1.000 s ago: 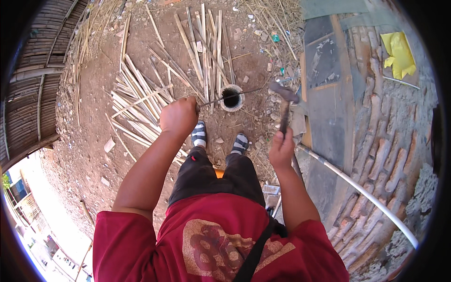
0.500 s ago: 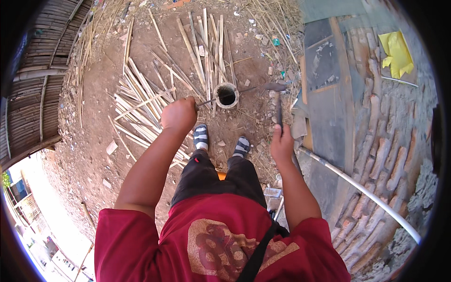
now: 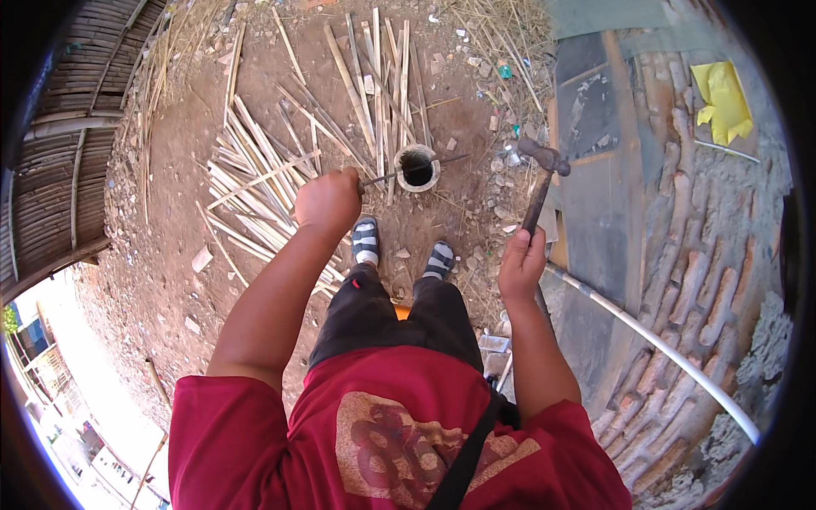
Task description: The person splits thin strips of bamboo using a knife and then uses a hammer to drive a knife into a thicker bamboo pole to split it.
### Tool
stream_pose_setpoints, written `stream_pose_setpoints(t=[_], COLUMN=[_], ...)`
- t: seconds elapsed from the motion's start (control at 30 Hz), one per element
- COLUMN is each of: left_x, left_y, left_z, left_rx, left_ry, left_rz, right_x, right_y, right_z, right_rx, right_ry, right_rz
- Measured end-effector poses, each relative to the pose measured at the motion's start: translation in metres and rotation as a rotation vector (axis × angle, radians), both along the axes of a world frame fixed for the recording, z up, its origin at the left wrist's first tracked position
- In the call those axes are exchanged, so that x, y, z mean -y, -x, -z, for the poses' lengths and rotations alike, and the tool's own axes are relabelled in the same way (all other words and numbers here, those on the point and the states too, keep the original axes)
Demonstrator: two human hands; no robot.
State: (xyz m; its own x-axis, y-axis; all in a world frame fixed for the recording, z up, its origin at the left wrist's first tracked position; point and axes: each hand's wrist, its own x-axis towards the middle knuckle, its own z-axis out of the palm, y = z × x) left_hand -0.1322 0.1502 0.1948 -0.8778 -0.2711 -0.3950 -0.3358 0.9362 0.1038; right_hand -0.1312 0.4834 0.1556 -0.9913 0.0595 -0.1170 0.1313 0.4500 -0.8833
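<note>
My left hand (image 3: 330, 201) is closed round the near end of a long, thin, dark metal tool (image 3: 450, 159). Whether it is a blade seen edge-on or a rod, I cannot tell. It reaches rightward over the mouth of a round hollow post (image 3: 417, 188) with a pale, thick rim and a dark inside. In my right hand (image 3: 520, 265) is a hammer (image 3: 544, 158), gripped low on its dark handle, its head raised to the right of the post. Left of the post lie many split bamboo strips (image 3: 255, 166).
More strips (image 3: 393, 72) lie beyond the post on brown soil (image 3: 161, 280). On the right stand a grey panel (image 3: 599, 221) and a brick wall (image 3: 680, 289), with a white pole (image 3: 654, 340) and a yellow sheet (image 3: 724, 102). A bamboo-slat wall (image 3: 55, 170) is at far left.
The hammer has swung up and to the right, away from the tool, and its head now tilts rightward. My left hand and the thin tool have stayed nearly in place.
</note>
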Motion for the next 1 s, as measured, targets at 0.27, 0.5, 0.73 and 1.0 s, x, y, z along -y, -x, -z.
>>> stream_pose_setpoints(t=[0.27,0.5,0.73,1.0], left_x=[0.002,-0.003,-0.006,0.017], left_y=[-0.004,-0.002,0.001,-0.008], left_z=[0.001,0.003,-0.006,-0.016], left_rx=[0.021,0.006,0.048,0.136], left_ry=[0.022,0.024,-0.018,-0.147], left_rz=[0.0,-0.013,-0.046,0.156], right_x=[0.015,0.008,-0.03,-0.037], right_y=[0.012,-0.013,-0.005,0.0], right_z=[0.008,0.052,0.022,-0.004], right_rx=[-0.047,0.056,0.042,0.099], right_ry=[-0.168,-0.43,-0.136,-0.03], right_rz=[-0.066,-0.292,-0.092,-0.236])
